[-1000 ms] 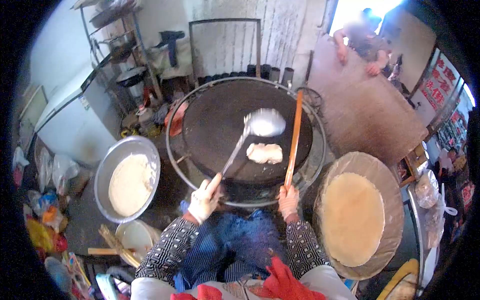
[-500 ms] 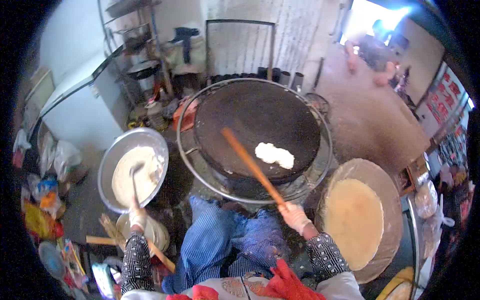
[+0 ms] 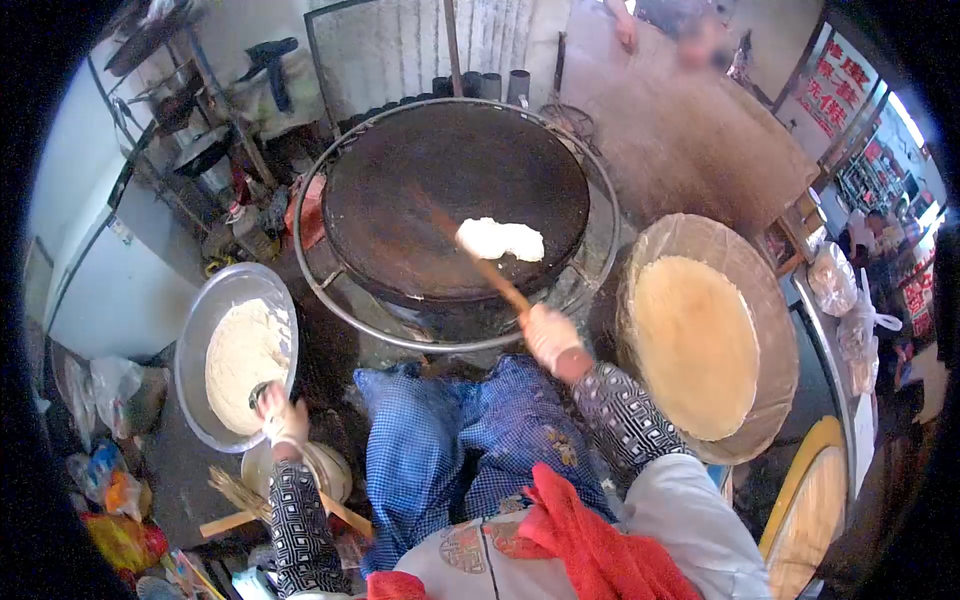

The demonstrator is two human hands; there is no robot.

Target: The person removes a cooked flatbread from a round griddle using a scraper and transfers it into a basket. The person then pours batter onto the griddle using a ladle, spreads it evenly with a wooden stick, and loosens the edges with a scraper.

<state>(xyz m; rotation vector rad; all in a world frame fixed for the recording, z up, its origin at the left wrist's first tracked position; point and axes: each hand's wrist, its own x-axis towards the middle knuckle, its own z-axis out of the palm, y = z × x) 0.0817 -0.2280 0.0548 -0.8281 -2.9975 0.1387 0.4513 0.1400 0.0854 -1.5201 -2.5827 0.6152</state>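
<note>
My gloved right hand (image 3: 548, 335) is closed around the handle of a wooden spreader (image 3: 508, 290). The spreader's blurred far end reaches over the round black griddle (image 3: 440, 165), beside a white lump of batter (image 3: 505, 240). At the near rim of a metal bowl (image 3: 187, 375), my gloved left hand (image 3: 284, 418) grips a ladle (image 3: 260, 394), seen foreshortened with little of it showing. Pale batter (image 3: 240, 360) fills much of the bowl. To the right, a thin round pancake (image 3: 695, 345) lies on a wide, round covered stand (image 3: 775, 390).
A metal ring (image 3: 330, 310) surrounds the griddle. Below the bowl stands a pale bucket (image 3: 335, 470) with sticks by it. A round wooden board (image 3: 808, 510) leans at lower right. Another person's hand (image 3: 624, 30) shows at the top, past a brown surface (image 3: 680, 130).
The view has turned and tipped downward. The spreader's far end has swung and blurred near the batter lump. The ladle has drawn back from the bowl's middle towards its near rim.
</note>
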